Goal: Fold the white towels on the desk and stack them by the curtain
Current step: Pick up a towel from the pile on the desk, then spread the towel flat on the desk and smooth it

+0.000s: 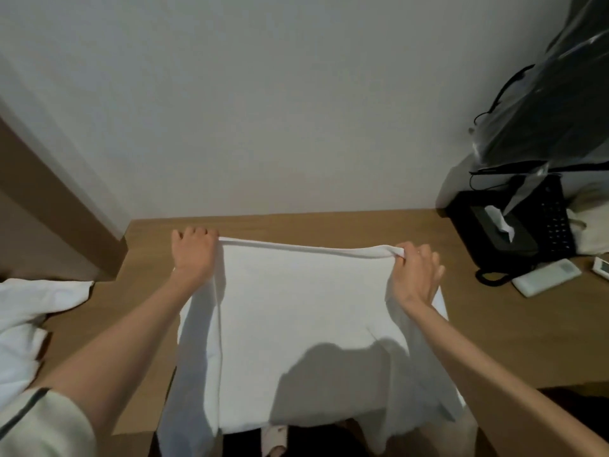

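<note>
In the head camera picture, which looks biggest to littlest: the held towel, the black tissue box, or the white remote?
Biggest: held towel, by far.
Next: black tissue box.
Littlest: white remote.

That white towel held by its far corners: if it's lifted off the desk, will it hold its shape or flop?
Probably floppy: the towel bunches where the right hand pinches it, and its near end droops over the desk edge. Likely light, since the left hand grips just a corner.
</note>
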`<state>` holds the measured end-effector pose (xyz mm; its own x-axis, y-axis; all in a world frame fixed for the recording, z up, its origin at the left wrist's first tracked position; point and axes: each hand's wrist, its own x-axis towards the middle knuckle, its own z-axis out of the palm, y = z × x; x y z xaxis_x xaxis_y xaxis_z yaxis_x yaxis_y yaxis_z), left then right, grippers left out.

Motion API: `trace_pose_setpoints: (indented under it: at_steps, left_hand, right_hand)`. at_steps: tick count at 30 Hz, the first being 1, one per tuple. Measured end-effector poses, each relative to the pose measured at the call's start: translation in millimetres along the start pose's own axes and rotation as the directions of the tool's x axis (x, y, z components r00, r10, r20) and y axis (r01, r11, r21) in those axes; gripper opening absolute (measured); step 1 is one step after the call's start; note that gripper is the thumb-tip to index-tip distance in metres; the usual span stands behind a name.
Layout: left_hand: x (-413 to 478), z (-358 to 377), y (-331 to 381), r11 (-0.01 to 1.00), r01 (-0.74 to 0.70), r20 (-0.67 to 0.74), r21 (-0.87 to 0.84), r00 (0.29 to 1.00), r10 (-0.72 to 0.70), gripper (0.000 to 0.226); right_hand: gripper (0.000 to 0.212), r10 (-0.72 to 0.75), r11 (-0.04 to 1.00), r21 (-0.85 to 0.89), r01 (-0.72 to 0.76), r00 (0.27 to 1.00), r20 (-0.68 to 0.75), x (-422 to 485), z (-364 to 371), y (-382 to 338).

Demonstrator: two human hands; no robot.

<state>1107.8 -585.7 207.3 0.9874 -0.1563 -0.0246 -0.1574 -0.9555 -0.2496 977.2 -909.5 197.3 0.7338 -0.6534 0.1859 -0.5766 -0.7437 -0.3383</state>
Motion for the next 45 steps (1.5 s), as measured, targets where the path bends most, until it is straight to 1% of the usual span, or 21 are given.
trace_pose_setpoints:
  at_steps: [4,6,8,10,12,13,15,16,18,19,21,26,29,31,33,36,38,39,42,44,45]
  left_hand:
    - [35.6,4.1,12.8,0.999,0.027,0.029,-0.027,0.999,-0.026,0.035]
    - [49.8,8.4,20.7,0.988,0.082,0.012,-0.133,0.997,-0.081,0.039]
    - [57.0,12.7,32.5,0.949,0.122,-0.073,-0.291,0.986,-0.149,0.046]
    - [51.7,19.5,54.8,0.911,0.052,-0.167,-0.408,0.977,-0.13,0.051]
    - [34.7,33.0,89.6,0.871,-0.115,-0.241,-0.478,0.97,-0.004,0.045]
    - [25.0,39.6,109.4,0.844,-0.185,-0.222,-0.503,0.972,0.081,0.043]
    - [9.2,55.9,145.2,0.843,-0.203,-0.017,-0.497,0.974,0.225,0.048]
    - [6.3,65.7,158.0,0.866,-0.164,0.104,-0.473,0.965,0.24,0.051]
    - [8.4,83.3,170.1,0.902,-0.082,0.237,-0.424,0.951,0.198,0.054]
    - [12.3,89.7,169.5,0.91,-0.048,0.263,-0.412,0.95,0.169,0.056]
    - [23.4,97.7,160.3,0.916,0.013,0.289,-0.401,0.951,0.113,0.068]
    - [48.9,100.0,134.3,0.861,0.26,0.403,-0.438,0.912,-0.071,0.094]
    - [54.2,91.5,124.5,0.839,0.31,0.426,-0.447,0.898,-0.105,0.097]
    - [49.1,81.4,116.6,0.817,0.273,0.382,-0.508,0.922,-0.071,0.085]
    - [33.7,68.8,108.2,0.774,0.184,0.235,-0.606,0.971,-0.046,0.06]
    - [-1.6,53.3,94.4,0.751,0.15,0.013,-0.643,0.983,-0.186,0.042]
    - [-26.3,52.5,85.3,0.743,0.247,-0.017,-0.622,0.944,-0.328,0.041]
    - [-38.5,53.6,80.7,0.709,0.332,0.013,-0.622,0.91,-0.415,0.043]
    - [-69.5,60.6,70.2,0.563,0.617,0.232,-0.551,0.761,-0.606,0.06]
    - [-86.6,67.5,68.5,0.479,0.727,0.398,-0.493,0.677,-0.619,0.069]
    - [-93.2,70.0,68.8,0.438,0.758,0.462,-0.484,0.646,-0.608,0.073]
  right_hand:
    - [0.025,-0.027,0.999,0.024,0.027,1.0,0.004,40.6,28.0,-8.2]
    - [0.026,-0.021,0.997,0.079,0.019,1.0,0.022,60.9,42.0,-11.4]
    - [0.031,-0.027,0.984,0.174,0.024,0.999,0.018,77.6,52.2,-14.2]
    - [0.039,-0.089,0.967,0.237,0.089,0.996,-0.012,84.0,59.2,-15.4]
    - [0.043,-0.223,0.948,0.235,0.216,0.975,0.003,78.7,68.9,-17.3]
    - [0.043,-0.29,0.934,0.236,0.268,0.955,0.06,71.5,75.5,-18.3]
    - [0.044,-0.363,0.926,0.213,0.311,0.889,0.28,49.3,93.3,-19.0]
    - [0.047,-0.348,0.938,0.158,0.31,0.847,0.401,38.5,103.5,-17.6]
    - [0.056,-0.221,0.962,0.001,0.272,0.78,0.585,24.1,123.1,-10.7]
    - [0.06,-0.17,0.967,-0.044,0.252,0.761,0.626,22.5,129.2,-7.7]
    - [0.065,-0.146,0.968,-0.062,0.244,0.746,0.65,31.1,135.3,-5.5]
    - [0.076,-0.168,0.96,-0.042,0.277,0.691,0.703,71.2,141.5,-18.4]
    - [0.078,-0.203,0.954,-0.001,0.299,0.652,0.731,92.4,141.7,-26.7]
    - [0.077,-0.207,0.957,0.017,0.29,0.638,0.742,101.6,139.1,-33.3]
    - [0.073,-0.202,0.957,0.005,0.29,0.656,0.727,101.4,134.4,-42.5]
    - [0.057,-0.334,0.914,0.031,0.403,0.709,0.621,79.0,126.5,-61.3]
    - [0.049,-0.466,0.867,0.123,0.483,0.699,0.542,53.9,122.8,-74.1]
    - [0.045,-0.529,0.838,0.185,0.514,0.678,0.511,40.4,121.0,-80.6]
    - [0.037,-0.67,0.742,0.381,0.551,0.589,0.452,4.0,117.3,-100.0]
    - [0.036,-0.708,0.705,0.432,0.563,0.522,0.476,-17.1,118.8,-109.5]
    - [0.038,-0.706,0.699,0.397,0.595,0.484,0.518,-27.0,120.7,-112.6]
